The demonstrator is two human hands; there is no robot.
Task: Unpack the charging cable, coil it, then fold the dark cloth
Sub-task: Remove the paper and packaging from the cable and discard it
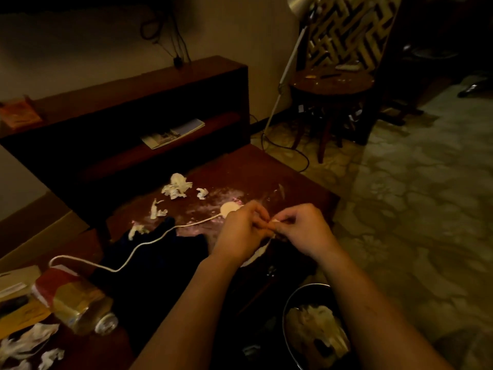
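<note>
Two bare forearms are reaching in; left hand (241,231) and right hand (304,228) are pinching the white braided charging cable (149,243), each grip clenched, apparently peeling wrapping.

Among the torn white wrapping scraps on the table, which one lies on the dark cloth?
The small scrap at the dark cloth's far left corner; the other scraps lie on bare wood.

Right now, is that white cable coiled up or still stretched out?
Stretched out. The white cable trails loosely across the dark cloth toward the bottle.
</note>
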